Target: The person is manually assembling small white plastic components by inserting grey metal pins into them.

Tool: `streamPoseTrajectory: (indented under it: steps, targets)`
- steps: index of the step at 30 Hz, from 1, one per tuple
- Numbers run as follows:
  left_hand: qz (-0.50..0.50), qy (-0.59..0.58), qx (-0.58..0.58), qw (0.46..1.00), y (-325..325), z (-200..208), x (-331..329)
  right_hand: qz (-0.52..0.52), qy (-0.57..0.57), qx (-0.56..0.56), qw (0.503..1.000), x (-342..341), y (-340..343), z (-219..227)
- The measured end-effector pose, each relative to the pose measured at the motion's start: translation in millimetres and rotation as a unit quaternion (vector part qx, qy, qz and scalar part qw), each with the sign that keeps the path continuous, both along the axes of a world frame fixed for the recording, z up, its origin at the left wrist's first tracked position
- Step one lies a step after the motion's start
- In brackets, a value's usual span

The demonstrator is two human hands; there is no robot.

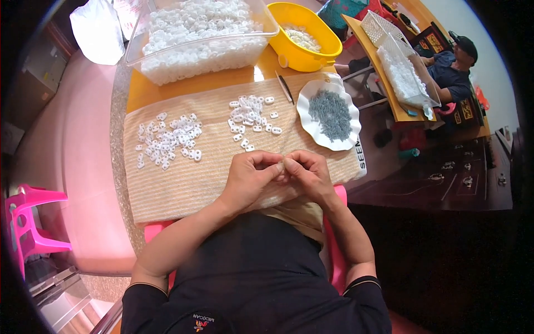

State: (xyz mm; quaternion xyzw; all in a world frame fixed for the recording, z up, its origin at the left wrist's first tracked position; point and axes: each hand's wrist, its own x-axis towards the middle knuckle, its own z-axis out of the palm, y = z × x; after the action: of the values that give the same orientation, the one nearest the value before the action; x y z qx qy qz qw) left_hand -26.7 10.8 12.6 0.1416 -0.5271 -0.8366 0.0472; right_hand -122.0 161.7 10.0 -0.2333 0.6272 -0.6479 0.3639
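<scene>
Fingertips together, my left hand [251,177] and my right hand [310,175] meet over the near edge of a striped beige towel [167,192]. Both are closed in a pinch, and whatever lies between the fingers is too small and hidden to name. Just beyond them is a loose pile of small white two-holed plastic pieces [248,114]. A second pile of the same white pieces [167,139] lies farther left. To the right, a white wavy-rimmed plate [305,111] holds a heap of small grey slender pieces [332,114]. A thin dark pointed tool [285,88] lies beside the plate.
A clear bin [134,58] full of white pieces and a yellow tub [314,61] stand at the far side. A pink stool [36,222] is on the left. At another table, a person [459,64] sits by a clear box [431,100] of white pieces.
</scene>
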Motion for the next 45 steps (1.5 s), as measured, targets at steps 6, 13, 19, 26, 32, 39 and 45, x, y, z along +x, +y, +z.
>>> streamPoseTrajectory:
  steps: [6,13,19,26,32,39,45]
  targets:
    - [-0.022,-0.028,0.047,0.998,-6,-1,0,0.014,-0.011,-0.009,1.0,-4,1,3]
    - [-0.012,-0.061,0.124,0.99,-10,2,-2,0.013,-0.033,-0.027,0.999,-6,3,1]
    - [-0.01,-0.061,0.134,0.989,-11,-2,-2,0.002,-0.037,-0.015,0.999,-5,2,3]
    - [-0.013,-0.056,0.145,0.988,-12,-4,-2,-0.013,-0.011,-0.011,1.0,-2,0,6]
    - [-0.014,-0.042,0.144,0.989,-9,-4,-2,-0.014,0.0,-0.018,1.0,-2,-1,0]
    - [-0.02,-0.037,0.151,0.988,-9,-4,-2,-0.015,-0.009,-0.02,1.0,-2,-2,-2]
    - [-0.029,-0.041,0.146,0.988,-11,-2,-1,-0.014,-0.004,-0.016,1.0,-3,-2,0]
